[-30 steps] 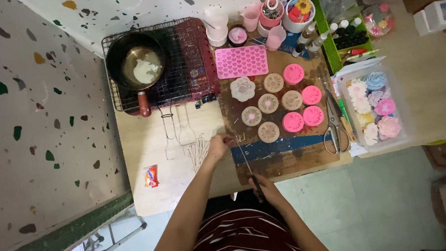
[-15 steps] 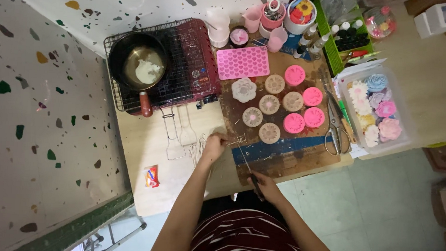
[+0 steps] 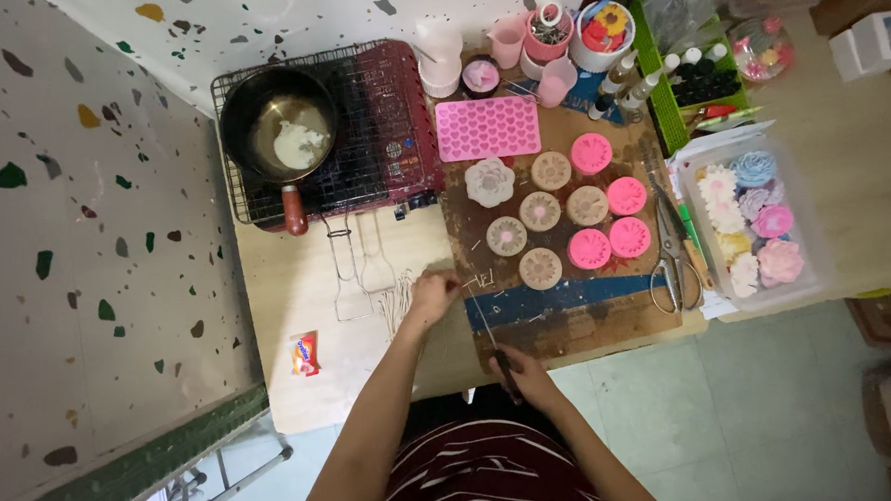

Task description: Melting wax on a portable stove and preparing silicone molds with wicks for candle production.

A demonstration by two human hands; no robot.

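Observation:
My left hand rests at the left edge of a dark wooden board that has a blue stripe. Its fingertips pinch something thin by a small pile of pale wicks. Close to my body, my right hand grips the dark handle of a thin knife. The blade points up toward the left hand. Several round flower moulds, some tan and some pink, lie on the board beyond the hands.
A black pan holding white wax sits on a red stove with a wire grid. Around the board are a pink heart mould, scissors, a clear box of flower candles, cups at the back and a red packet.

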